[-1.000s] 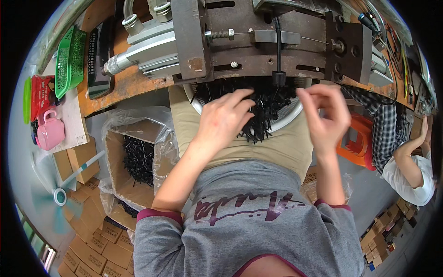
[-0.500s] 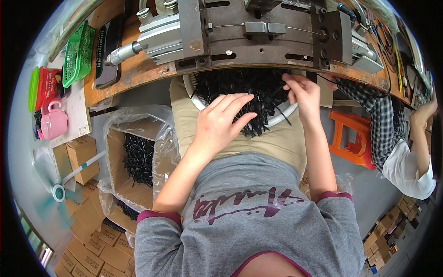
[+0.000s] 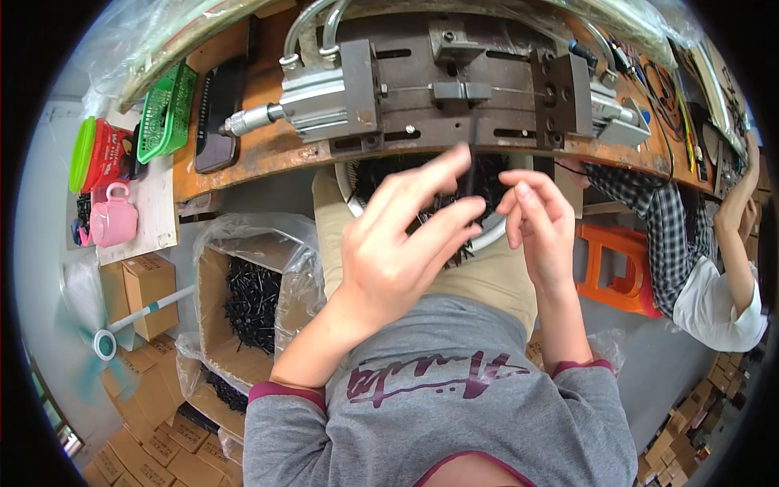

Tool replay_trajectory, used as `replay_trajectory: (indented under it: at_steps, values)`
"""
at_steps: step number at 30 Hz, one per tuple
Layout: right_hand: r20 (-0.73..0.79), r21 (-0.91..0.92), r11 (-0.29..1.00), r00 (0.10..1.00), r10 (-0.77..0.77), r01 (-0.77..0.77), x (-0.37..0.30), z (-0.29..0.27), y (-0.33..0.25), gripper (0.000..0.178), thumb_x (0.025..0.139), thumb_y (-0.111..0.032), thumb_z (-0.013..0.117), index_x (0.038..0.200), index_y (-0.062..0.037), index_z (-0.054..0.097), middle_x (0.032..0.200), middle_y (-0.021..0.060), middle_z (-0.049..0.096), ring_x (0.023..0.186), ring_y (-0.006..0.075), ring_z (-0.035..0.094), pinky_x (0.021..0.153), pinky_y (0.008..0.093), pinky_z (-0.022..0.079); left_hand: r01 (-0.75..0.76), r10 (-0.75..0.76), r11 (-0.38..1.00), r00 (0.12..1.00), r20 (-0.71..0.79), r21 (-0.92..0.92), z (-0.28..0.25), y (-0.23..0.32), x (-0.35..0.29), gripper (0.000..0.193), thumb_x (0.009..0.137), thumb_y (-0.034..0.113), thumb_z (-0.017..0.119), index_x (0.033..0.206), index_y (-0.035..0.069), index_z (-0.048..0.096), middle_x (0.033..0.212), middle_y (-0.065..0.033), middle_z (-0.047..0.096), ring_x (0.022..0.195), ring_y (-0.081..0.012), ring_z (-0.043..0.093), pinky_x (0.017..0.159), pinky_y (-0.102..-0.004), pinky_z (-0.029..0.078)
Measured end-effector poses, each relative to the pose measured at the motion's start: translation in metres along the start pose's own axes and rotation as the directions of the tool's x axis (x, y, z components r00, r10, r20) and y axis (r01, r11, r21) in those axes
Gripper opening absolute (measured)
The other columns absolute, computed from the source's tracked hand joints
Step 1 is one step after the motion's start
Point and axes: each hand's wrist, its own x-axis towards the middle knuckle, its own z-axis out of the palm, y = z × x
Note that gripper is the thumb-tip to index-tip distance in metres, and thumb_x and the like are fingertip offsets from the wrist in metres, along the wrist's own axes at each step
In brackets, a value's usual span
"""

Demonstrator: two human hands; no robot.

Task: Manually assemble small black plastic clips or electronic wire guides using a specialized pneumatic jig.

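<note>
Above the white basin (image 3: 488, 239) on my lap, full of thin black plastic strips (image 3: 434, 213), both hands are raised. My left hand (image 3: 391, 242), blurred by motion, has its fingers stretched forward. A smeared thin black strip (image 3: 473, 134) stands upright at its fingertips, seemingly held there; the exact grip is unclear. To its right, my right hand (image 3: 542, 223) is loosely curled, thumb up and fingers apart, with nothing visible in it. Just beyond lies a metal fixture (image 3: 459, 92) with a small central block, flanked by silver cylinders.
A plastic-lined carton (image 3: 217, 312) of black strips stands at my left, near a fan (image 3: 104, 345). On the left are a green basket (image 3: 169, 114) and a pink cup (image 3: 114, 221). An orange stool (image 3: 604, 260) and another person's arm (image 3: 734, 243) are at right.
Both hands have lifted from the strips in the basin. My left hand has come forward and right, with a black strip now at its fingertips. The view has shifted slightly.
</note>
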Motion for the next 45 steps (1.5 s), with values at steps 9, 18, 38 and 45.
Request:
replay_trajectory:
  at_steps: [9, 18, 38, 45]
  values:
    - [0.047, -0.098, 0.994, 0.997, 0.06, -0.055, -0.012, 0.004, 0.004, 0.014, 0.098, -0.012, 0.064, 0.105, 0.0001, 0.068, 0.078, 0.0038, 0.067, 0.054, 0.002, 0.05, 0.048, 0.0169, 0.036, -0.087, 0.056, 0.887, 0.995, 0.081, 0.454, 0.024, -0.014, 0.031, 0.025, 0.07, 0.011, 0.08, 0.093, 0.005, 0.072, 0.123, -0.0107, 0.07, 0.069, -0.0206, 0.068, 0.067, -0.0311, 0.055]
    - [0.144, -0.699, 0.678, 0.973, -0.178, 0.227, -0.015, -0.026, 0.054, 0.026, 0.086, -0.005, 0.07, 0.112, -0.0052, 0.067, 0.096, 0.0055, 0.068, 0.075, 0.0133, 0.06, 0.063, 0.0285, 0.047, -0.129, 0.071, 0.858, 0.988, 0.133, 0.496, 0.019, -0.02, 0.044, 0.027, 0.07, 0.015, 0.082, 0.094, 0.01, 0.072, 0.121, -0.0039, 0.071, 0.058, -0.0204, 0.063, 0.057, -0.0286, 0.052]
    - [0.758, -0.652, -0.141, 0.648, -0.082, 0.745, 0.104, -0.003, 0.144, 0.063, 0.077, -0.005, 0.065, 0.137, -0.0208, 0.056, 0.145, 0.0106, 0.052, 0.136, 0.0305, 0.048, 0.113, 0.0503, 0.037, 0.788, -0.79, 0.612, 0.613, -0.016, -0.066, 0.046, -0.232, -0.135, 0.046, 0.089, 0.02, 0.07, 0.13, 0.001, 0.06, 0.115, -0.0204, 0.07, 0.106, -0.0299, 0.069, 0.09, -0.038, 0.051]
    - [0.565, -0.805, -0.118, 0.812, 0.147, 0.582, 0.127, 0.009, 0.126, 0.086, 0.069, -0.004, 0.072, 0.149, -0.0237, 0.046, 0.143, 0.0132, 0.051, 0.136, 0.033, 0.045, 0.112, 0.0487, 0.037, 0.769, -0.818, 0.554, 0.575, 0.032, 0.32, 0.04, -0.221, -0.124, 0.054, 0.089, 0.016, 0.069, 0.14, 0.003, 0.055, 0.114, -0.0185, 0.073, 0.106, -0.0246, 0.07, 0.091, -0.0317, 0.051]
